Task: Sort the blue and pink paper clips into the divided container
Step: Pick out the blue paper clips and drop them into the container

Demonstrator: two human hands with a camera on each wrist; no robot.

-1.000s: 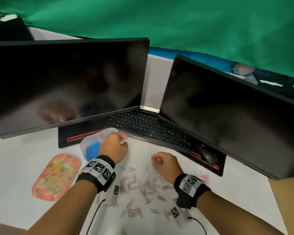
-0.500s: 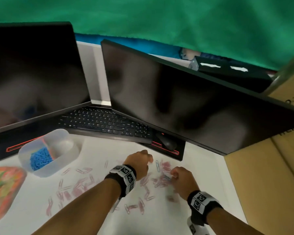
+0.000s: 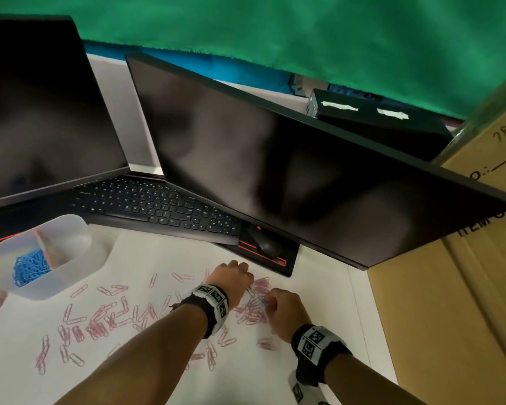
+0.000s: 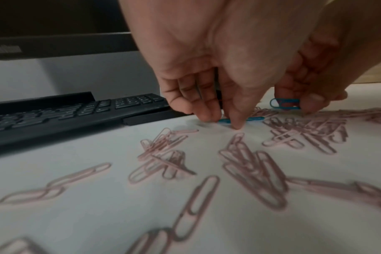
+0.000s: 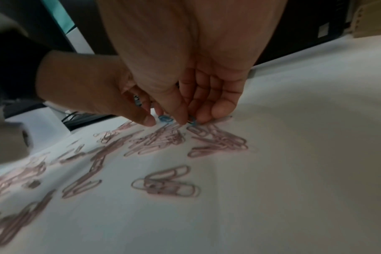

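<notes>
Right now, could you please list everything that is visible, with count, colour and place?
divided container: one, translucent white, left on the table, near the keyboard.
blue paper clips in the container: a heap, blue, left compartment.
pink paper clips: many, pink, scattered on the table.
blue paper clip on the table: one, blue, under the left fingers.
blue paper clip in the right fingers: one, blue, lifted just above the pink pile.
table: one, white.
keyboard: one, black, behind the clips.
mouse: one, black, right of the keyboard.
monitors: two, black, switched off.
cardboard box: one, brown, far right.
green cloth: one, behind.
left hand: fingers down on a blue clip.
right hand: pinches a blue clip.
</notes>
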